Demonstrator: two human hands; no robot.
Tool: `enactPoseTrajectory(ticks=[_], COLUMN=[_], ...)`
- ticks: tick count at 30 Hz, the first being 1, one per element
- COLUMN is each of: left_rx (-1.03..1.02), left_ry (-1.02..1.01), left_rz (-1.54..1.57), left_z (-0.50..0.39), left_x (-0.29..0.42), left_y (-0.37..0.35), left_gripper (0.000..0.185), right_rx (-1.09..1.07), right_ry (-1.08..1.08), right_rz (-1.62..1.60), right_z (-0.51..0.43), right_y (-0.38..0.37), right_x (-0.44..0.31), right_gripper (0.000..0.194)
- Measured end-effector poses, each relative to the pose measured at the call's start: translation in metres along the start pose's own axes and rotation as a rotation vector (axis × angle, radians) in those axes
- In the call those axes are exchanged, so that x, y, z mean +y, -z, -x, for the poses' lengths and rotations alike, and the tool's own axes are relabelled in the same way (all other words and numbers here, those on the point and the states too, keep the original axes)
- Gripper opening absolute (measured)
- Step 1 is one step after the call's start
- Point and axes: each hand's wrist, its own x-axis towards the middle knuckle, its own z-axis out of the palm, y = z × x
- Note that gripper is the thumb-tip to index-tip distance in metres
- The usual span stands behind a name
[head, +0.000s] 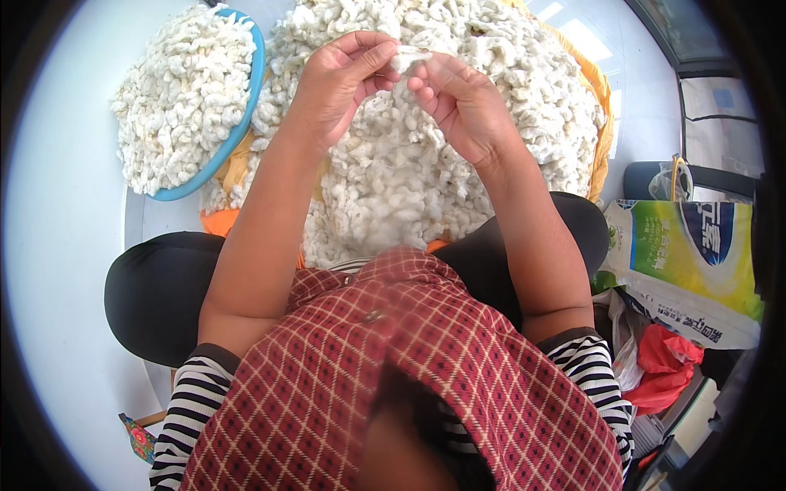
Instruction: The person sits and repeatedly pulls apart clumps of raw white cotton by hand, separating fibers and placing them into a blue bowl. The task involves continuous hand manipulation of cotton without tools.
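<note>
Both my hands are raised over a wide heap of raw cotton (pixel 381 172) and hold one small tuft of cotton (pixel 408 60) between them. Thumb and forefinger of my left hand (pixel 350 77) pinch the tuft's left end. At its right end, the thumb and forefinger of my right hand (pixel 457 98) are closed on it, with the other fingers curled below. The heap lies on a yellow-orange cloth (pixel 599 92), close in front of my crossed legs. Its bolls look off-white with some darker specks.
A blue basin (pixel 255 86), piled high with whiter cotton (pixel 184 104), stands at the left. To the right lie a printed yellow-green sack (pixel 694 258) bearing writing and a red plastic bag (pixel 666 368). Behind the sack is a dark blue container (pixel 638 180).
</note>
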Motion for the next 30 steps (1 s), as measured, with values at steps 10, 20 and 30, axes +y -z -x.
enactPoseTrajectory(ticks=[10, 20, 30], left_rx=[-0.029, -0.017, 0.024], left_ry=[0.061, 0.068, 0.057], left_rz=[-0.288, -0.071, -0.179], left_z=[0.002, 0.001, 0.002], left_x=[0.002, -0.005, -0.01], left_y=[-0.01, -0.005, -0.009], left_gripper=[0.021, 0.017, 0.014], right_rx=[-0.019, 0.017, 0.072], right_ry=[0.091, 0.063, 0.254], right_rz=[0.461, 0.245, 0.489], right_z=[0.0, 0.0, 0.001], right_y=[-0.002, -0.002, -0.006], right_x=[0.002, 0.0, 0.005], right_gripper=[0.016, 0.015, 0.012])
